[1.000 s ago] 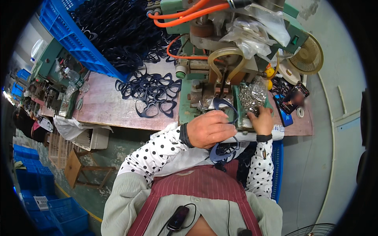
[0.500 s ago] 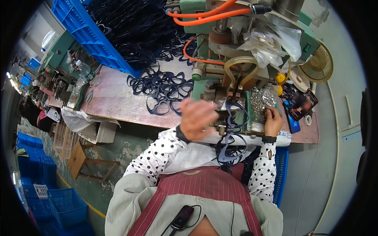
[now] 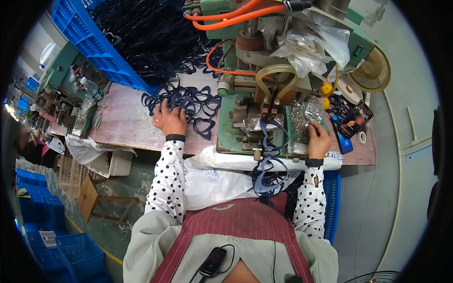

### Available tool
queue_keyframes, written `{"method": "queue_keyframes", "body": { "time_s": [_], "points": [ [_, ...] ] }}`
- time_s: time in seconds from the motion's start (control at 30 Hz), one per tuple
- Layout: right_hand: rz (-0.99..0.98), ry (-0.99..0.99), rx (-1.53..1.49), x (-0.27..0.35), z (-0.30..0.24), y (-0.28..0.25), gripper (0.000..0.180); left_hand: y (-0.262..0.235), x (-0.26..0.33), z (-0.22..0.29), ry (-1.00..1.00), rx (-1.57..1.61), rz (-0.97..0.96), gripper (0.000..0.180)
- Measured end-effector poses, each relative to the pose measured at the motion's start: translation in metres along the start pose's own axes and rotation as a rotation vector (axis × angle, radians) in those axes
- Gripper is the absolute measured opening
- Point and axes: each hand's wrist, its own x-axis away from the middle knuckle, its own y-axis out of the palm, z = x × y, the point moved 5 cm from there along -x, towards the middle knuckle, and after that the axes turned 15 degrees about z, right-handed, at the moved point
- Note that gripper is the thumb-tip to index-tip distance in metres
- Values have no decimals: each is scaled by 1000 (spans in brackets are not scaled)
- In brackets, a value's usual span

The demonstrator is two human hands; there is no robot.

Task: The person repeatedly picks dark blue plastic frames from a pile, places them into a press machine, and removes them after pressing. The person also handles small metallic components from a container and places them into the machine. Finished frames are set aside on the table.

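Observation:
My left hand rests on a loose heap of dark blue eyeglass frames on the worn wooden bench, its fingers curled over a few of them. My right hand reaches into a pile of small shiny metal parts on the right side of a green press machine. One dark frame sits in the machine's fixture. More finished frames hang down from its front edge over a white bag on my lap.
A blue crate piled with dark frames stands at the back left. Orange hoses and plastic bags top the machine. A phone, a tape roll and a small fan lie at the right. A wooden stool stands below left.
My left hand has moved away from the machine's fixture leftward to the heap of frames on the bench. My right hand stays at the metal parts.

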Motion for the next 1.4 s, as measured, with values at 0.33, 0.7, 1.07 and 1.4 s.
{"method": "queue_keyframes", "body": {
  "time_s": [0.33, 0.7, 1.07, 1.4],
  "points": [
    [-275, 229, -440, 4, -102, 7, 20, -128, -30, 125, 388, 890, 136, 38],
    [-453, 322, -484, 24, -155, 13, 39, -161, -7, 201, 684, 1331, -34, 37],
    [-421, 334, -629, 27, -162, 31, 50, -184, -11, 194, 854, 1447, 62, 34],
    [-108, 80, 88, -19, -9, -1, 34, -140, 5, 207, 851, 1585, -190, 37]
  ]
}}
